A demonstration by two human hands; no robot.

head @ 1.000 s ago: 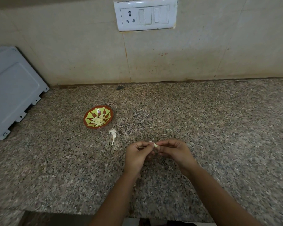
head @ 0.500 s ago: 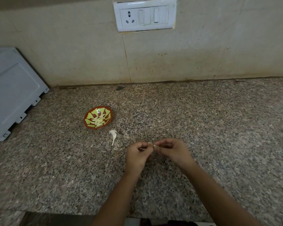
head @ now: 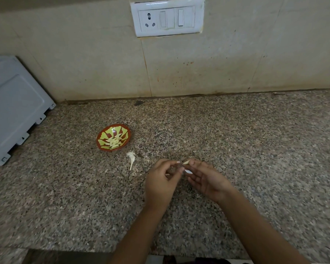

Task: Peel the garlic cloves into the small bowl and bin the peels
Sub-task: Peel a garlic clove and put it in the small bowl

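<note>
**A:** Where is the garlic clove (head: pixel 186 162)?

**B:** Up off the table (head: pixel 255 149), over its front middle. The right hand (head: pixel 208 180) pinches it between thumb and first finger. Its pale pointed tip sticks out to the left.

**A:** And the other fingers of that hand?

**B:** They are loosely spread below the clove, with the palm turned partly up. A small white peel flake (head: pixel 188 171) sits at those fingers. I cannot tell whether it lies on them or hangs from the clove.

**A:** What about the left hand (head: pixel 161 180)?

**B:** It is just beside the right hand, with its fingers curled. Thumb and first finger bend round toward the clove's tip. The fingertip is at the tip, but I cannot tell whether it grips anything or only touches.

**A:** Where is the small bowl (head: pixel 113 137)?

**B:** On the table, left of the hands and farther back, well apart from them. It is red-brown with a yellow-green pattern. A little heap of pale peeled cloves (head: pixel 114 142) lies in it.

**A:** Anything between the bowl and the hands?

**B:** 1 dry white garlic stalk (head: pixel 131 158) with a papery head. It lies on the table just in front of the bowl, touching neither the bowl nor the hands.

**A:** And further out?

**B:** The table is speckled granite. Behind it, a beige tiled wall (head: pixel 84 63) carries a white switch plate (head: pixel 168 17) with 1 socket. At the far left stands a white appliance (head: pixel 13 107), set at an angle to the wall.
</note>
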